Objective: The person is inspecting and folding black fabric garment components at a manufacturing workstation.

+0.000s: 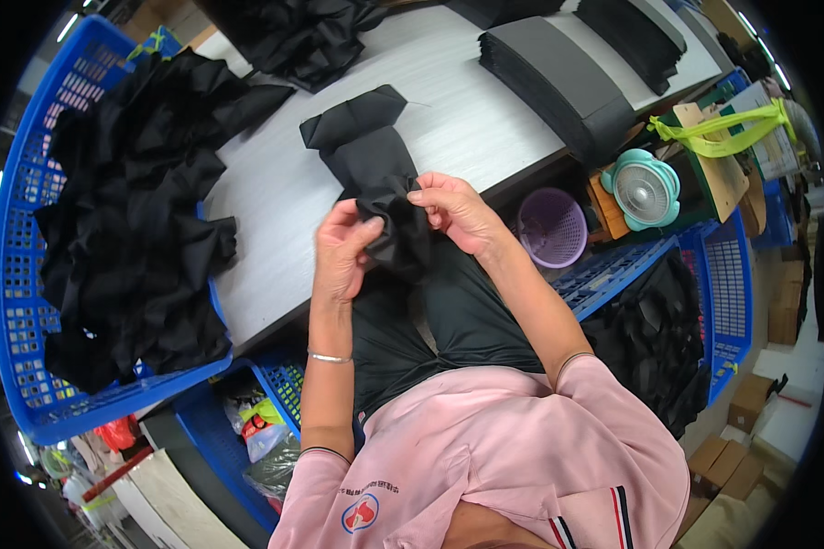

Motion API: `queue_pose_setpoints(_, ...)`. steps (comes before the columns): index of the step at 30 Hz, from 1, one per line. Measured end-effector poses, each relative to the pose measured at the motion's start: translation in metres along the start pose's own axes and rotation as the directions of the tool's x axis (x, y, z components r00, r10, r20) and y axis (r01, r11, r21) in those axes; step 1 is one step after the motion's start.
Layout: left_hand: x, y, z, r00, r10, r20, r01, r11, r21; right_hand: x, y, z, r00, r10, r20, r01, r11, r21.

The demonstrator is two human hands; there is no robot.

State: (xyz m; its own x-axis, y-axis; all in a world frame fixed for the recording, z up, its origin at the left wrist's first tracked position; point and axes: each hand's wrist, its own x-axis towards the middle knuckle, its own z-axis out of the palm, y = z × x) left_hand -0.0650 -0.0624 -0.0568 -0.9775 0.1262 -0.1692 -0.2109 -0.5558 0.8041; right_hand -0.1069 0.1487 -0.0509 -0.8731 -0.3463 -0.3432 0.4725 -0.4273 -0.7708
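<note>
Between my two hands hangs a black fabric piece [371, 160], its far part lying on the pale tabletop [275, 174] and its near end bunched over the table's front edge. My left hand [343, 242] pinches the near end on its left side, thumb on top. Opposite it, my right hand [453, 209] grips the right side of the same cloth between thumb and fingers. At the far end the cloth folds over into a wider flap, with a loose thread beside it.
A blue plastic basket [23, 320] heaped with black cloth [146, 201] stands left. Stacked dark pieces [558, 82] lie far right on the table. A purple bin [552, 227], a small teal fan [645, 188] and another blue basket [728, 284] of black cloth are right.
</note>
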Motion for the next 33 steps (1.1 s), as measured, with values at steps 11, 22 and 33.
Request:
queue_pose_setpoints(11,0.002,0.008,0.015,0.675,0.736,-0.047,-0.384,0.405,0.83,-0.023,-0.075,-0.055,0.703,-0.709,0.062,0.285,0.201,-0.937)
queue_pose_setpoints(22,-0.036,0.0,0.046,0.763,0.639,-0.101,-0.462,0.648,0.606,-0.014,-0.192,-0.167,0.708,-0.706,-0.003,-0.193,-0.19,-0.963)
queue_pose_setpoints(33,-0.073,-0.055,0.079,0.958,0.044,0.285,-0.079,0.991,0.112,-0.102,-0.077,-0.027,0.279,-0.851,0.445,0.065,-0.446,-0.893)
